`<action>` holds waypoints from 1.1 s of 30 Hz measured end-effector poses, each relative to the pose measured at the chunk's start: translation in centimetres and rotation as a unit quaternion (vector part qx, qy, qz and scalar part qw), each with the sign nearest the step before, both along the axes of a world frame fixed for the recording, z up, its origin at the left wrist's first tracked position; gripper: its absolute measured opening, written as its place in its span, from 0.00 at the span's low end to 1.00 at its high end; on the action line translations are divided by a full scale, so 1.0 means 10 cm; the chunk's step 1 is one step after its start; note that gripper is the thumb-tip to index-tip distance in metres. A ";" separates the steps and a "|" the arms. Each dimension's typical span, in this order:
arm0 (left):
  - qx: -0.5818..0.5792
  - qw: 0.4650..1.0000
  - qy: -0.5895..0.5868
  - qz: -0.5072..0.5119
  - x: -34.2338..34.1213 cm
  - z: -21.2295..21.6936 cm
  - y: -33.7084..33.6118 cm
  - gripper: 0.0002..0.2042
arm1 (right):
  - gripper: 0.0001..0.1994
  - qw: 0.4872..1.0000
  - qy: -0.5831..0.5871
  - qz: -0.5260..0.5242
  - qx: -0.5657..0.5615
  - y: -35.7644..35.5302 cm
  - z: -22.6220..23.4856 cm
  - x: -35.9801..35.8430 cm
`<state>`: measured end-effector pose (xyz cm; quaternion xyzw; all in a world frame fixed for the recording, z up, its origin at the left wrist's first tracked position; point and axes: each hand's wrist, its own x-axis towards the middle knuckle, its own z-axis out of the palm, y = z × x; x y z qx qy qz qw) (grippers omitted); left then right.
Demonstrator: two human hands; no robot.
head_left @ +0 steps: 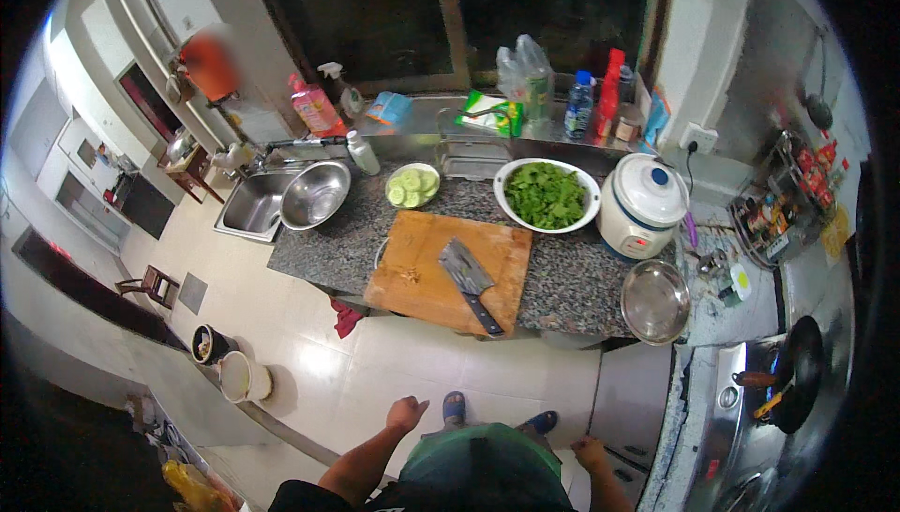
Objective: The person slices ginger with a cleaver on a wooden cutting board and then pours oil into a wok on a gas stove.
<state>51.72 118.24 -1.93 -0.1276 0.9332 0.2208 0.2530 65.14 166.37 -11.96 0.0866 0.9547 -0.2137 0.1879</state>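
Note:
My left hand [408,414] hangs in front of the counter, fingers curled in and nothing seen in them. Low on the right, my right hand [590,454] also looks curled, with no object visible in it. Both are apart from the counter. Nearest ahead lies a wooden cutting board [422,259] with a cleaver [467,273] on it, its dark handle toward me. A small heap of chopped pieces [411,276] is on the board's left part. Behind stand a bowl of cucumber slices [412,186] and a white basin [594,215] of leafy greens [544,195].
A metal bowl [316,195] sits by the sink [251,204] at left. Right of the greens are a rice cooker [641,203], another steel bowl [655,301] and a wok [802,376] on the stove. Bottles line the sill. Two buckets [246,378] stand on the floor.

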 end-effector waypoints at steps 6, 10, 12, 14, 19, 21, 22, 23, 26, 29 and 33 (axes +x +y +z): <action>-0.052 0.997 -0.048 0.003 0.34 -0.57 -1.07 0.24 | 0.15 0.994 -0.020 0.075 -0.079 -0.78 0.15 -0.09; -0.063 0.996 -0.055 -0.013 0.52 -1.08 -1.65 0.25 | 0.16 0.992 -0.076 -0.042 -0.096 -1.09 0.20 -0.04; -0.060 0.996 -0.056 -0.021 0.43 -1.19 -1.76 0.26 | 0.16 0.995 -0.041 -0.013 -0.090 -1.01 -0.09 0.21; -0.049 0.997 -0.055 -0.026 0.29 -1.10 -1.74 0.26 | 0.15 0.990 -0.085 -0.044 -0.106 -1.00 -0.05 0.35; 0.024 0.996 -0.062 -0.050 -0.26 -0.59 -1.32 0.27 | 0.16 0.969 -0.181 -0.148 -0.085 -1.11 -0.05 0.70; 0.033 0.994 -0.073 -0.079 -0.41 -0.43 -1.14 0.27 | 0.18 0.978 -0.079 -0.124 -0.146 -1.19 0.02 0.95; 0.039 0.992 -0.079 -0.096 -0.45 -0.40 -1.04 0.27 | 0.19 0.980 -0.143 -0.123 -0.067 -1.29 0.17 0.92; 0.031 0.991 -0.026 -0.124 -0.36 -0.74 -1.11 0.27 | 0.21 0.972 -0.212 -0.106 0.011 -1.38 0.32 0.84; 0.025 0.988 -0.030 -0.152 -0.32 -0.69 -0.98 0.28 | 0.18 0.972 -0.210 -0.097 -0.040 -1.42 0.56 0.84; 0.018 0.975 -0.015 -0.222 -0.34 -0.64 -0.76 0.27 | 0.19 0.926 -0.202 -0.294 -0.123 -1.45 0.80 0.86; 0.018 0.972 -0.016 -0.233 -0.41 -0.51 -0.23 0.27 | 0.23 0.914 -0.184 -0.327 -0.155 -1.23 0.82 1.01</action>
